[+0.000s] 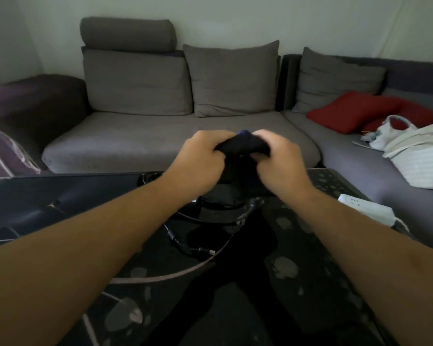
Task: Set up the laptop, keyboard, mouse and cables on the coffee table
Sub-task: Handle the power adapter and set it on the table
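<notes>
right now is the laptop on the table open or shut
Shut, apparently: the laptop lies flat on the coffee table, only a dark top showing, no raised screen.

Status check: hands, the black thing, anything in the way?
Both hands, left and right, grip black pouch above table. Loose cables below. Nothing blocking.

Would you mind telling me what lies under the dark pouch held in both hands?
Beneath the dark fabric pouch lie tangled black cables on the patterned dark coffee table. Both forearms cover parts of the table.
</notes>
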A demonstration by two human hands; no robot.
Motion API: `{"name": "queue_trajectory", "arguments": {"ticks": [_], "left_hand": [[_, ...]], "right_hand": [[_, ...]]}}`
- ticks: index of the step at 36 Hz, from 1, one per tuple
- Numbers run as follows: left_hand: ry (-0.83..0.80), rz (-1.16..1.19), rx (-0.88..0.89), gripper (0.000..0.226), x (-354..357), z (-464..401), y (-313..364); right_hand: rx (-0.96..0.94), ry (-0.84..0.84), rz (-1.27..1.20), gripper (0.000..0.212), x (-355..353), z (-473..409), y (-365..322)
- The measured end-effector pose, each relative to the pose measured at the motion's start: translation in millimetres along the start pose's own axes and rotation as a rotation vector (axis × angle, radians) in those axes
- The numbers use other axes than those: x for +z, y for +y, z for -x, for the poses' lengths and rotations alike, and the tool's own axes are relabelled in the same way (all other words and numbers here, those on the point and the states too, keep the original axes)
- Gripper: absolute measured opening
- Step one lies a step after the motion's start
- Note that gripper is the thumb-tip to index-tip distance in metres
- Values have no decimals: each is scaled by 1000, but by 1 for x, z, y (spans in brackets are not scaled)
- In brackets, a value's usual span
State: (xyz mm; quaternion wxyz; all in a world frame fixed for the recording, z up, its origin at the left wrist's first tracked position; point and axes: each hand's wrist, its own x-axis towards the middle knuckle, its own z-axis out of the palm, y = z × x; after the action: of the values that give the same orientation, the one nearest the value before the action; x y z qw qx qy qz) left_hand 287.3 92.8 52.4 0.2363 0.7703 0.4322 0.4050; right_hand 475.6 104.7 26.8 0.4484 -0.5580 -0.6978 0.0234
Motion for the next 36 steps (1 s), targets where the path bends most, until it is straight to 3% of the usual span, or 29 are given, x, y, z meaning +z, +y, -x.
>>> {"name": "queue_trajectory", "arguments": {"ticks": [3,6,10,12,14,18,21,27,33,36], "left_hand": [[-69,87,81,51,26,7,27],[-266,11,142,57,48,22,42],[-665,-43,26,63,64,51,40],[-757,-87,-8,57,63,62,33],[-749,-124,-33,57,55,73,22],[-629,-218,-108,50,33,88,-4],[-550,-254,-170,45,17,97,-24],[-435,-272,-231,41,-17,106,-52],[-343,-311,-256,35,-37,116,-65],[-334,-354,-277,30,-54,122,-73]], "right_hand": [[-41,45,129,37,-68,10,6],[21,-106,361,44,-124,33,22],[106,-581,653,50,-153,86,57],[109,-784,764,55,-150,112,88],[158,-1052,842,61,-140,127,80],[305,-1483,892,113,-123,119,18],[366,-1417,751,107,-100,99,-20],[127,-1027,548,35,-22,79,-69],[33,-883,380,12,48,85,-106],[82,-879,297,17,75,92,-115]]}}
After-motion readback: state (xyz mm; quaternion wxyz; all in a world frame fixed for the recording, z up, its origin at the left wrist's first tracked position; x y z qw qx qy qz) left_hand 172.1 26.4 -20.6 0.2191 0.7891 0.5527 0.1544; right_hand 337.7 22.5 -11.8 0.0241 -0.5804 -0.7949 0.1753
